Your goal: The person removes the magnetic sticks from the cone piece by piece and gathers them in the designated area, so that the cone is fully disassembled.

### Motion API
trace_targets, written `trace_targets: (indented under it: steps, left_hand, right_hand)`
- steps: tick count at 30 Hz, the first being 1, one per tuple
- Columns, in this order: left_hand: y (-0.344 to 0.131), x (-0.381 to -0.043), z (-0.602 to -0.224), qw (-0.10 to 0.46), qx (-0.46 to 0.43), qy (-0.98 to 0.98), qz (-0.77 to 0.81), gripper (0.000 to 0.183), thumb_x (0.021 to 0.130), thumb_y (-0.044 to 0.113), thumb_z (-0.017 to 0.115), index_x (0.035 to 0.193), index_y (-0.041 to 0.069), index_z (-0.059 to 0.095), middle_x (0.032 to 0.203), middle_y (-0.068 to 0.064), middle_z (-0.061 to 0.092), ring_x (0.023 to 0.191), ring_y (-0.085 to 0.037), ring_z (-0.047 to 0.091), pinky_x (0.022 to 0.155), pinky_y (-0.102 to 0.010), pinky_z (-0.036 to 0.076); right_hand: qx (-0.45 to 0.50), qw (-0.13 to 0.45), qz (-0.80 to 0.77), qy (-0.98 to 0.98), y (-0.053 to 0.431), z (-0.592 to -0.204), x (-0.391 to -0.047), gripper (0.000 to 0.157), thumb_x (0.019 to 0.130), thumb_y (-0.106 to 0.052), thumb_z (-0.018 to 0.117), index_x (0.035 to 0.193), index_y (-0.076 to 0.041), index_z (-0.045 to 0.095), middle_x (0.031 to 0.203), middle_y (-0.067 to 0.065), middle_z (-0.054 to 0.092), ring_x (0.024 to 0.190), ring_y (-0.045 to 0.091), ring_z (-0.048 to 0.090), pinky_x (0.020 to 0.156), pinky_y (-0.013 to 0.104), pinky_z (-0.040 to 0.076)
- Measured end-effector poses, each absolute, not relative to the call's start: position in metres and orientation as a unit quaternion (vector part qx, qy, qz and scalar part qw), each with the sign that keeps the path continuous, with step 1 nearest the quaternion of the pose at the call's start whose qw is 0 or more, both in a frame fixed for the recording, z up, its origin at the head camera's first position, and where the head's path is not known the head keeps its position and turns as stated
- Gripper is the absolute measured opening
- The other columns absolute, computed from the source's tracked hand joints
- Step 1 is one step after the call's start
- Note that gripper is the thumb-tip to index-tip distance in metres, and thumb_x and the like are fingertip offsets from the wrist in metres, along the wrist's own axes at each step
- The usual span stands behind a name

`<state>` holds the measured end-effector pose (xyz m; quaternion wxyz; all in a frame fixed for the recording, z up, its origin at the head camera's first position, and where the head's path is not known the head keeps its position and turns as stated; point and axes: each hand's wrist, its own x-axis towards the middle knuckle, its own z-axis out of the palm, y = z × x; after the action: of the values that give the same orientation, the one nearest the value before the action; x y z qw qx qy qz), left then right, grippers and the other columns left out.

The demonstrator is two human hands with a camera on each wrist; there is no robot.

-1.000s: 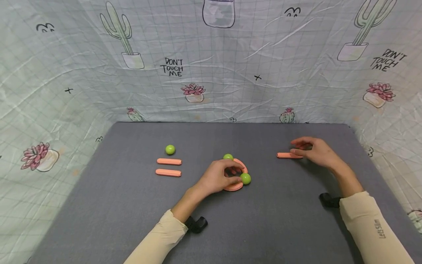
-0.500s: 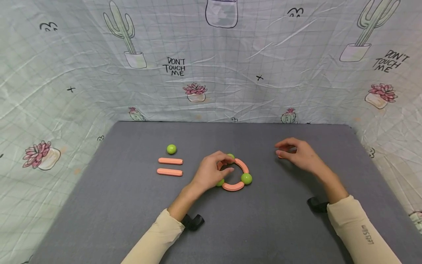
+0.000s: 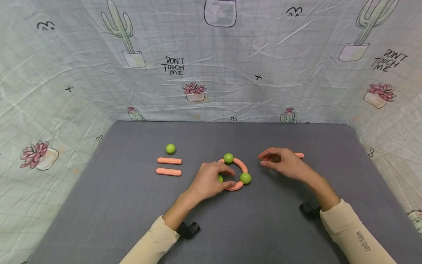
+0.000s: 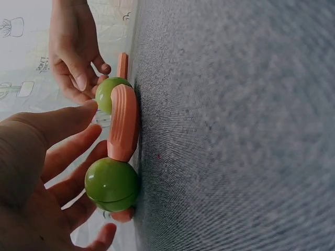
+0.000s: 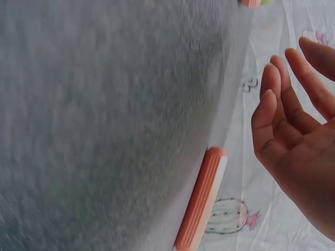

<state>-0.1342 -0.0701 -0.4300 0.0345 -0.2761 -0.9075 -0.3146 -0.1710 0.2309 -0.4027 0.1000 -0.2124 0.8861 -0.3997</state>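
Observation:
Three green balls and curved orange rods form a ring in the head view. One ball (image 3: 228, 158) is at its back and another ball (image 3: 245, 178) at its right, with a curved rod (image 3: 241, 164) between them. My left hand (image 3: 208, 180) hovers over the ring's left side and partly hides a third ball (image 3: 220, 178). Its thumb and fingers are spread, gripping nothing. In the left wrist view, the fingers are beside a ball (image 4: 111, 184) and a curved rod (image 4: 124, 123). To the ring's right, my right hand (image 3: 287, 164) hovers with loosely bent fingers, holding nothing.
A straight orange rod (image 3: 299, 155) lies behind the right hand, partly covered. On the left lie a green ball (image 3: 170, 149), a straight rod (image 3: 169, 161) and a second straight rod (image 3: 168, 172). A printed cloth (image 3: 227, 99) surrounds the grey table (image 3: 108, 205).
My left hand has drawn back leftward from the ring's right ball. My right hand has moved left, away from above the straight rod, toward the ring.

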Motion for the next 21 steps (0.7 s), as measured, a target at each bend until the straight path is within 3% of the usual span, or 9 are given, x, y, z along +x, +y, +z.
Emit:
trace_targets:
  steps: [6,8,13,21]
  left_hand:
    - [-0.070,-0.132,-0.432,0.008,-0.267,-0.911,-0.313,0.026,0.083,0.035,0.090,0.104,0.024,0.081,0.104,0.011,0.078,0.104,-0.012,0.071,0.102,-0.049,0.048]
    - [-0.070,-0.132,-0.432,-0.001,-0.265,-0.911,-0.317,0.026,0.083,0.036,0.089,0.104,0.023,0.081,0.104,0.010,0.077,0.117,-0.016,0.069,0.103,-0.051,0.046]
    - [-0.072,-0.132,-0.433,-0.009,-0.268,-0.913,-0.307,0.025,0.083,0.038,0.089,0.102,0.024,0.081,0.105,0.010,0.076,0.128,-0.022,0.064,0.102,-0.052,0.045]
    - [-0.079,-0.133,-0.434,-0.018,-0.285,-0.908,-0.307,0.019,0.083,0.033,0.090,0.098,0.025,0.082,0.104,0.008,0.075,0.100,-0.016,0.063,0.092,-0.044,0.046]
  right_hand:
    - [-0.239,0.128,-0.391,0.880,0.220,-0.409,-0.164,0.028,0.099,-0.021,0.072,0.124,-0.009,0.073,0.103,0.001,0.074,0.091,0.015,0.069,0.081,0.029,0.056]
    - [-0.248,0.139,-0.391,0.875,0.218,-0.410,-0.162,0.029,0.099,-0.022,0.073,0.125,-0.009,0.073,0.105,0.000,0.074,0.092,0.012,0.069,0.082,0.029,0.056]
    - [-0.272,0.171,-0.412,0.852,0.215,-0.407,-0.159,0.030,0.100,-0.020,0.072,0.127,-0.007,0.071,0.106,0.005,0.074,0.093,0.014,0.070,0.080,0.028,0.057]
    - [-0.289,0.230,-0.414,0.831,0.208,-0.411,-0.159,0.034,0.099,-0.022,0.074,0.132,-0.015,0.069,0.102,0.008,0.071,0.087,0.023,0.068,0.075,0.026,0.055]
